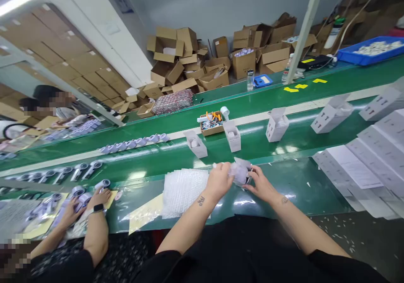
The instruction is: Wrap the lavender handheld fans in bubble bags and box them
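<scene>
Over the front of the green bench, my left hand [220, 181] is closed around a bubble-wrapped item [239, 174], white inside its clear wrapping. My right hand [261, 185] grips a small white box [243, 162] from its right side, with the flap raised. The wrapped item is at the box's opening; how far inside it sits, I cannot tell. To the left of my left hand lies a stack of bubble-wrap bags [181, 192]. Beyond my hands, open white boxes [232, 137] stand on the green belt, some with a white item inside.
Flat white cartons [356, 171] are piled at the right. A cardboard box of small parts [212, 128] sits on the belt. At the left, a co-worker's hands [99, 196] handle white devices. A blue tray [369, 52] holds white pieces at the far right.
</scene>
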The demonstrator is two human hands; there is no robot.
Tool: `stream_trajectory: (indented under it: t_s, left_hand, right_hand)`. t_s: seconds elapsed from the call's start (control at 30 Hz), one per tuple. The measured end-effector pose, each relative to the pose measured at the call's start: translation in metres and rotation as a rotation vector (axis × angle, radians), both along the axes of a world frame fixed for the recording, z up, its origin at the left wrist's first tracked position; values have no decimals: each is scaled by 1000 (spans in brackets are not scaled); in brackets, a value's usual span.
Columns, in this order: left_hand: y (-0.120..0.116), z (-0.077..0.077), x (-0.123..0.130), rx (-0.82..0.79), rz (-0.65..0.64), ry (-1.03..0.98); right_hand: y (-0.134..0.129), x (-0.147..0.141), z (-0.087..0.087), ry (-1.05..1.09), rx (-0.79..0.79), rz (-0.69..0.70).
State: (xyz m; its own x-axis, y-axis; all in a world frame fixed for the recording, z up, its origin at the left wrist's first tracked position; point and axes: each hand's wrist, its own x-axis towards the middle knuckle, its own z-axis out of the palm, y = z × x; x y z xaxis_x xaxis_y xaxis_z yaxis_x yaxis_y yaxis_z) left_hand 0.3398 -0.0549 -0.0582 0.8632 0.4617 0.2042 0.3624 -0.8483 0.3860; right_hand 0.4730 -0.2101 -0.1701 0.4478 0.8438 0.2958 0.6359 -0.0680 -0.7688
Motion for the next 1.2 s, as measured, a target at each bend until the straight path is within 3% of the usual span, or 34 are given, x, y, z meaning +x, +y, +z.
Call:
stream_trajectory:
  t_s: [0.1, 0.23, 0.37, 0.5, 0.6, 0.87, 1.0, 1.1, 1.2]
  left_hand:
    - [-18, -2, 18, 171, -9, 168]
    - [-41, -11, 44, 298, -34, 164]
    - [-53, -22, 32, 333, -187, 73]
    - [-49, -36, 4, 329, -193, -33]
    - [-44, -38, -1, 336, -158, -20]
    - [-35, -14, 33, 268, -181, 61]
    - [-23, -23, 44, 116, 14, 43]
    - [-21, -39, 26, 117, -93, 27]
    - [-23, -50, 3, 220, -224, 106]
  right_hand:
    - [5, -2, -3, -15, 25, 48]
    - [4, 2, -14, 34, -4, 39]
    - [1, 6, -20, 105, -17, 65]
    - [0, 5, -19, 181, 5, 56]
    - [-2, 4, -20, 195, -5, 5]
    - [1, 5, -17, 170, -36, 40]
    - [6, 4, -12, 152, -16, 16]
    - [3, 4, -12, 132, -43, 11]
    - [-2, 3, -12, 120, -43, 13]
